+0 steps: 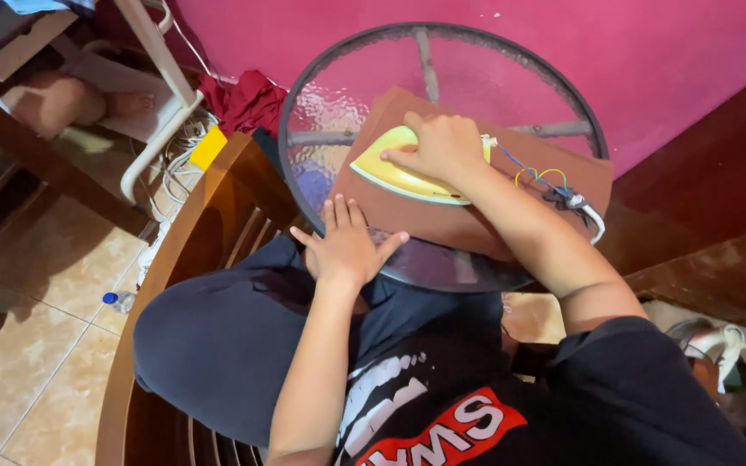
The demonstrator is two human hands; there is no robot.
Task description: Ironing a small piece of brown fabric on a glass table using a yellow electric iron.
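Presently the right hand (442, 145) grips the yellow iron (395, 168) on the brown cloth (442, 216) atop the round glass table (338, 95), left hand (347, 246) spread flat pinning the near edge; pressing is under way.

Yellow-green plastic iron (390, 168) gripped under right hand (442, 147). Brown folded cloth (442, 216) pressed beneath left hand (347, 246). Round frosted glass table with dark rim (338, 95) beyond hands. Blue-yellow wires (539, 173) right of right hand. Magenta wall (649, 52) behind.
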